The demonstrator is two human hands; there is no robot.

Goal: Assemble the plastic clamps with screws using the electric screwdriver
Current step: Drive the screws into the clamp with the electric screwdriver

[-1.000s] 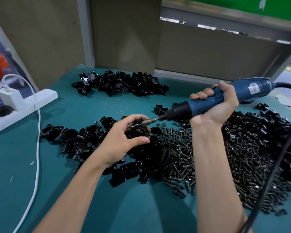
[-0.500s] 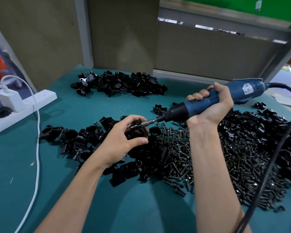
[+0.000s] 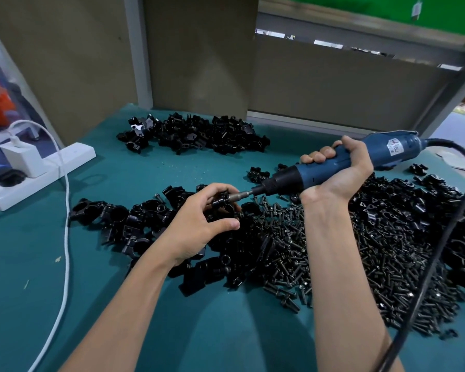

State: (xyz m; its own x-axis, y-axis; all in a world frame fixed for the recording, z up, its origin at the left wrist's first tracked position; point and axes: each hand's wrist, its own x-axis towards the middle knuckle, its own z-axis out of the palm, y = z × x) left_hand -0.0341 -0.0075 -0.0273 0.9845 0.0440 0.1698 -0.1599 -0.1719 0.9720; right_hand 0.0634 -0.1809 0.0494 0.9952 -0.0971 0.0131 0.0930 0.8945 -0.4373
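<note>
Over screws [image 3: 293,237], clamp [image 3: 220,204] between left fingers [image 3: 217,187]

Electric screwdriver [image 3: 341,167] bit against held clamp [image 3: 222,204]

A single head-worn wide-angle camera looks forward and down, close over the teal tabletop [image 3: 24,251]. Its far edge meets brown partition panels [image 3: 199,63] at top.

The left hand [image 3: 199,222] and right hand [image 3: 341,178] are bare; the left forearm [image 3: 134,299] and right forearm [image 3: 333,264] are bare too; the left thumbnail [image 3: 232,224] is short.
</note>
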